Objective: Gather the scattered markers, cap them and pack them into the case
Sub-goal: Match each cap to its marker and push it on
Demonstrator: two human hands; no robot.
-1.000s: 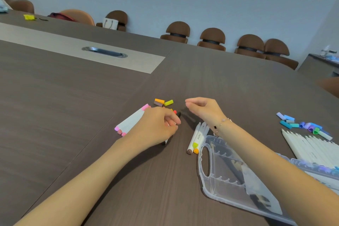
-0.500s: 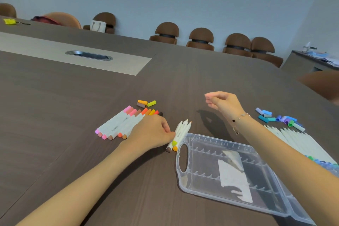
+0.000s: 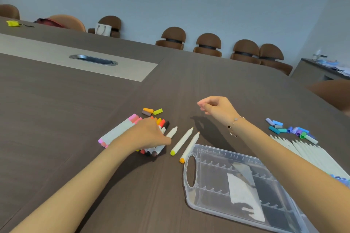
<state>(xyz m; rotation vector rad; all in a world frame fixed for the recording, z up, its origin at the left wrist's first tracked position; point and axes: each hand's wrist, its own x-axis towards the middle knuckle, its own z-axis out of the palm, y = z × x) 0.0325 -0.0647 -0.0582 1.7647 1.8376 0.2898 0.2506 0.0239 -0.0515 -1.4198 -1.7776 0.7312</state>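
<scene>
The left hand [image 3: 146, 134] lies palm down, low at centre, its fingers curled forward and pressing downward, forearm reaching in from the near left. The right hand [image 3: 217, 107] is raised farther off, fingers loosely bent and holding nothing, forearm entering from the near right.

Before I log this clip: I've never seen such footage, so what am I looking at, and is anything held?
There is no machine: one head-worn camera looks down at a person's bare hands over a brown table. The left hand rests on a bunch of markers; whether it has a grip on them is unclear. The right hand hovers, loosely curled, holding nothing. Two uncapped markers lie beside the open clear case. Loose caps lie beyond the bunch.
</scene>
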